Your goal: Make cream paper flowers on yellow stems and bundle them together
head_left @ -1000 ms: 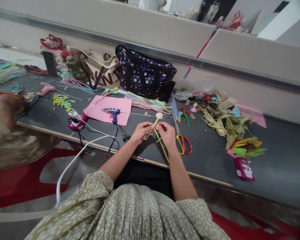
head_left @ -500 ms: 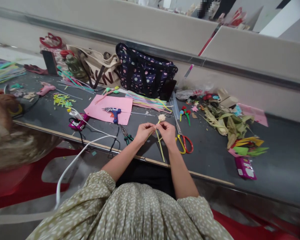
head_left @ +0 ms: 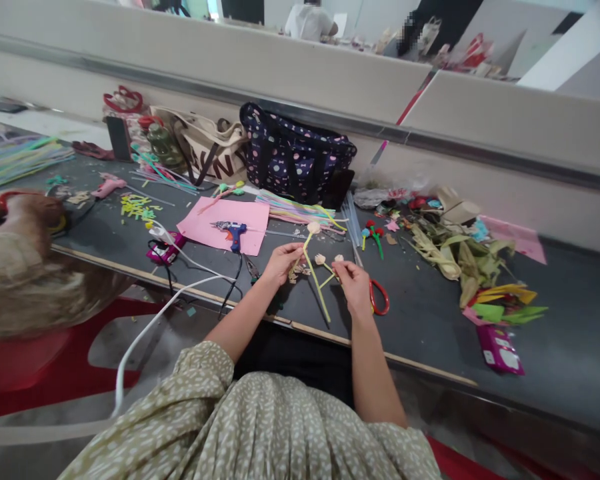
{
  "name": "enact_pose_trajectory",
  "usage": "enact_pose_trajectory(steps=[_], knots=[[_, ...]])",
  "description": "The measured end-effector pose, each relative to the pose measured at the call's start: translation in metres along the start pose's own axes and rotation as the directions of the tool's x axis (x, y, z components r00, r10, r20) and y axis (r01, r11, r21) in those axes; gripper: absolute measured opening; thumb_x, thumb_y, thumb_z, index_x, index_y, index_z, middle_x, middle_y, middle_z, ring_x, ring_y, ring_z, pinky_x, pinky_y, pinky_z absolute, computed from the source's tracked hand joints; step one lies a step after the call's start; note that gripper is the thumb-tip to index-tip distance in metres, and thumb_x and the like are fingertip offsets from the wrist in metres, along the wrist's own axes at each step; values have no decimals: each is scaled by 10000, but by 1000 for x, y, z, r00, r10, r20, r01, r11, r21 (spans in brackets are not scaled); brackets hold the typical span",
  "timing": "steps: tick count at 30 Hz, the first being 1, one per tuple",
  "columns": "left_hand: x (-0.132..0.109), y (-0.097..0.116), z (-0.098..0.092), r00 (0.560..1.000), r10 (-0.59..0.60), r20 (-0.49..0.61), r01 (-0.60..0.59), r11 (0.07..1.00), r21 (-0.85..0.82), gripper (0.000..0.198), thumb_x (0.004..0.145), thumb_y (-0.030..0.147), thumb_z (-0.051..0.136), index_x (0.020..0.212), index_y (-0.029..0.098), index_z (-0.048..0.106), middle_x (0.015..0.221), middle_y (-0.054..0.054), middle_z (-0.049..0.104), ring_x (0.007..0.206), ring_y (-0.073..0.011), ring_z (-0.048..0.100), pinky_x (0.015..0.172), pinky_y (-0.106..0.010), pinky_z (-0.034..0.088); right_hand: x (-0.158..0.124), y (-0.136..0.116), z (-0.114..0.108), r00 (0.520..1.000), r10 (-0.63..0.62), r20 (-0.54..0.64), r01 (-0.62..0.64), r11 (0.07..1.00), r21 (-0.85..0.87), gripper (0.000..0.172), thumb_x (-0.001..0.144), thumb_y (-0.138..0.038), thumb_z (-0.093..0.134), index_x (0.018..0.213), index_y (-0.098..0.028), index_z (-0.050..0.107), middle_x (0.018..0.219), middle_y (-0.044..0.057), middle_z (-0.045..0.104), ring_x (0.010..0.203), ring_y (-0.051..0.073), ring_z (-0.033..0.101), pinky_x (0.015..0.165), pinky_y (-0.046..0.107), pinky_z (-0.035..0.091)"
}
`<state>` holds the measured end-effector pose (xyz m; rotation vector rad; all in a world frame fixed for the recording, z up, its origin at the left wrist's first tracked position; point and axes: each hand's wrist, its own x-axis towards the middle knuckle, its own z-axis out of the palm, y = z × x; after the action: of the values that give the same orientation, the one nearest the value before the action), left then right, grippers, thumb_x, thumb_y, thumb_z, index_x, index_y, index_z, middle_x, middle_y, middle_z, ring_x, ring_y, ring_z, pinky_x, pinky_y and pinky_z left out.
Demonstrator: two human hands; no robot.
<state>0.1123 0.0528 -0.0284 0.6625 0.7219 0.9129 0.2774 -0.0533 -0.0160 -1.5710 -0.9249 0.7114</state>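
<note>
My left hand pinches a yellow-green straw stem topped with a small cream bud; the stem slants down toward the table's front edge. My right hand is closed on a second short stem with a cream bud at its tip. A third bud stands between the two hands. Both hands hover just above the dark grey table.
Red-and-yellow scissors lie under my right hand. A blue glue gun rests on pink paper, pliers beside it. Bags stand at the back, dried leaves at right. Another person's arm is at left.
My hands have moved apart: the right one came down and to the right holding a separate short stem, while the left one keeps the long stem. The view shifted slightly.
</note>
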Motion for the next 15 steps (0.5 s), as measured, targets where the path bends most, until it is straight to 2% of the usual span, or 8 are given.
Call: enact_pose_trajectory(steps=[7,11,15], knots=[[-6,-3,1,999,4,-39,-5,1000,-24,413,535,253,858,874,103,676,692,-18,680,568,-95,630,649,-255,546,-17,9,-4,1000,-12,27,13,1000,-26,392,767,-518,602,859,-146,686,767,53,689,717,186,614,682,290,475],[-24,-12,14,1000,6,8,-6,1000,-17,408,526,259,863,853,100,678,702,-19,688,575,-94,625,680,-273,541,-24,4,6,991,-91,101,95,995,-39,381,787,-494,595,937,-151,668,806,58,696,708,176,611,685,290,476],[-43,-25,24,998,13,55,-13,1000,3,420,507,295,872,834,99,693,733,-29,702,593,-92,621,689,-258,521,-33,-6,12,981,-139,139,150,986,-71,319,779,-455,616,880,-156,667,735,33,675,632,151,577,630,267,458]])
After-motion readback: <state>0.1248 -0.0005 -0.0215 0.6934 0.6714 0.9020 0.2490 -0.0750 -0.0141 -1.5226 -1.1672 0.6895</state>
